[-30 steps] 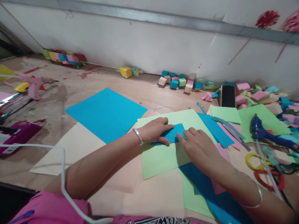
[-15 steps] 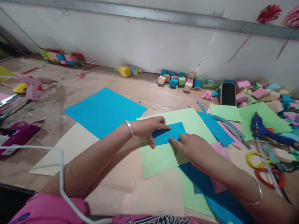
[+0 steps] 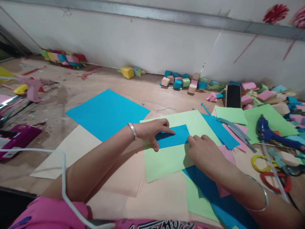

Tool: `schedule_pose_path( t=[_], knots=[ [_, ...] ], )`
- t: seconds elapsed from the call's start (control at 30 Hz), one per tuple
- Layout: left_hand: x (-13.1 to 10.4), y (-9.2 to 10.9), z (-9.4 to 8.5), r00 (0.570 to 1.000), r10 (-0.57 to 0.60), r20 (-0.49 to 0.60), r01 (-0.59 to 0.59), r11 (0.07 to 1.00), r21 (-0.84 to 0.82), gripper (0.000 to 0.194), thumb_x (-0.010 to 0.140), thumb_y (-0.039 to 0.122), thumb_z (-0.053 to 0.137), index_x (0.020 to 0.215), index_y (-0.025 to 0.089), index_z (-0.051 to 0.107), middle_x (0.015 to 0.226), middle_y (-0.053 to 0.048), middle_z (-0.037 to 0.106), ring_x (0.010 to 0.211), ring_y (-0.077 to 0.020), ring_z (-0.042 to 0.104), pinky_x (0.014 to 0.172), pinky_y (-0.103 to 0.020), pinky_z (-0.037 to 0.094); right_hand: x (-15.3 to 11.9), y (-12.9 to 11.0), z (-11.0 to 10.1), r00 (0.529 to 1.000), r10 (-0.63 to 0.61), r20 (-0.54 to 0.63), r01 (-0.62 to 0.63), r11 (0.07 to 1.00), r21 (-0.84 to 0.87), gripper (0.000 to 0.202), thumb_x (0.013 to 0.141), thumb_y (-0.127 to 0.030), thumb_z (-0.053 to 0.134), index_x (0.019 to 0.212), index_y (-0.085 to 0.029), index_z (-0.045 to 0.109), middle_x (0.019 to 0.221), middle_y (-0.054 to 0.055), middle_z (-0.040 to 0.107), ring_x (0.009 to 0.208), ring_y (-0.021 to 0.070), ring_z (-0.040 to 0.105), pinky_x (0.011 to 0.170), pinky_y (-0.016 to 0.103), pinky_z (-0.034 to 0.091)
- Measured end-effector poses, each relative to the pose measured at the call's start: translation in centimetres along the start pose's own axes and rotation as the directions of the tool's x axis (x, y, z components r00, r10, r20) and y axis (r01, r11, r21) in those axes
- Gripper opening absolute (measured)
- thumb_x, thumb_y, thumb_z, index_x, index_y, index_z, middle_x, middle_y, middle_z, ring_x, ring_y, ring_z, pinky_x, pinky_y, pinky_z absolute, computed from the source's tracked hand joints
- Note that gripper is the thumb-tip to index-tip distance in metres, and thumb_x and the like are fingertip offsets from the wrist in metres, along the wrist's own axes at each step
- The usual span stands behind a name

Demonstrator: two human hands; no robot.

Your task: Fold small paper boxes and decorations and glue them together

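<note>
A small rectangle of blue paper (image 3: 177, 137) lies on a light green sheet (image 3: 164, 165). My left hand (image 3: 157, 130) rests over its left end, the index finger stretched across the upper part and the thumb apart near the lower left corner. At the right end of the blue paper, my right hand (image 3: 202, 152) has its fingers curled together, touching the edge by the lower right corner. Its fingertips are partly hidden from view.
A large blue sheet (image 3: 107, 114) and cream sheets (image 3: 162, 200) lie around. On the right are a blue glue gun (image 3: 269, 132), scissors (image 3: 276, 181) and a phone (image 3: 233, 96). A pink glue gun (image 3: 33, 87) lies left. Paper cubes (image 3: 177, 84) line the wall.
My right hand has slid rightward along the blue paper to its right edge, and its fingers have curled in. My left hand has stayed nearly still.
</note>
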State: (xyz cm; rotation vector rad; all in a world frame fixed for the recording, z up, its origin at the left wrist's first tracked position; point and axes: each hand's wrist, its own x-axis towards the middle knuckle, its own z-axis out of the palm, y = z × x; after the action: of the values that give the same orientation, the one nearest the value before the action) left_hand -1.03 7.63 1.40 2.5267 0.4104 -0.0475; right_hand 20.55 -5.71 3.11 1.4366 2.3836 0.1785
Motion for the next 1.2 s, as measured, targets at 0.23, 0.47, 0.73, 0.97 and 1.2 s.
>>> schedule_pose_path(
  t=[0.23, 0.47, 0.73, 0.97, 1.2],
  knots=[
    [0.0, 0.0, 0.0, 0.996, 0.085, 0.000, -0.085, 0.996, 0.018, 0.062, 0.057, 0.030, 0.088, 0.115, 0.035, 0.068, 0.109, -0.006, 0.049, 0.099, -0.0229, 0.049, 0.086, -0.032, 0.046, 0.5, 1.5, 0.3, 0.972, 0.234, -0.033, -0.235, 0.972, -0.024, 0.024, 0.076, 0.003, 0.051, 0.074, -0.014, 0.068, 0.077, 0.014, 0.064, 0.075, 0.0265, 0.058, 0.059, 0.035, 0.029],
    [-0.4, 0.7, -0.7, 0.999, 0.043, 0.023, -0.043, 0.999, 0.000, 0.081, 0.050, 0.033, 0.090, 0.125, 0.032, 0.061, 0.112, -0.008, 0.052, 0.102, -0.0251, 0.051, 0.089, -0.038, 0.048, 4.5, 2.6, 3.9, 0.918, 0.233, -0.320, -0.129, 0.941, 0.313, 0.047, 0.089, -0.022, 0.053, 0.134, -0.009, 0.047, 0.127, 0.019, 0.056, 0.111, 0.0295, 0.050, 0.082, 0.038, 0.042],
    [0.1, -0.5, -1.7, 0.803, -0.355, -0.479, 0.222, 0.923, -0.313, 0.028, 0.087, 0.036, 0.057, 0.101, 0.017, 0.071, 0.103, -0.008, 0.069, 0.088, -0.0165, 0.063, 0.073, -0.025, 0.049, 4.4, 4.4, 4.3, 0.854, 0.325, -0.406, 0.044, 0.732, 0.679, 0.019, 0.085, -0.011, 0.050, 0.083, -0.017, 0.068, 0.085, 0.007, 0.063, 0.084, 0.0203, 0.057, 0.075, 0.031, 0.044],
    [0.9, 0.4, -0.4, 0.860, -0.346, -0.374, 0.264, 0.930, -0.255, 0.026, 0.084, 0.033, 0.058, 0.097, 0.017, 0.073, 0.099, -0.006, 0.073, 0.090, -0.0178, 0.065, 0.074, -0.023, 0.046, 4.9, 3.9, 4.8, 0.850, 0.294, -0.438, 0.095, 0.732, 0.675, 0.030, 0.083, -0.023, 0.062, 0.113, -0.018, 0.062, 0.100, 0.010, 0.065, 0.094, 0.0264, 0.057, 0.081, 0.040, 0.045],
    [0.9, 0.1, -0.2, 0.835, -0.420, -0.355, 0.301, 0.889, -0.345, 0.034, 0.088, 0.040, 0.049, 0.089, 0.015, 0.072, 0.083, -0.005, 0.073, 0.073, -0.0151, 0.063, 0.060, -0.021, 0.041, 4.5, 3.6, 3.8, 0.815, 0.291, -0.502, 0.189, 0.684, 0.705, 0.011, 0.088, -0.019, 0.055, 0.089, -0.019, 0.066, 0.087, 0.007, 0.065, 0.087, 0.0215, 0.057, 0.077, 0.035, 0.044]
  ],
)
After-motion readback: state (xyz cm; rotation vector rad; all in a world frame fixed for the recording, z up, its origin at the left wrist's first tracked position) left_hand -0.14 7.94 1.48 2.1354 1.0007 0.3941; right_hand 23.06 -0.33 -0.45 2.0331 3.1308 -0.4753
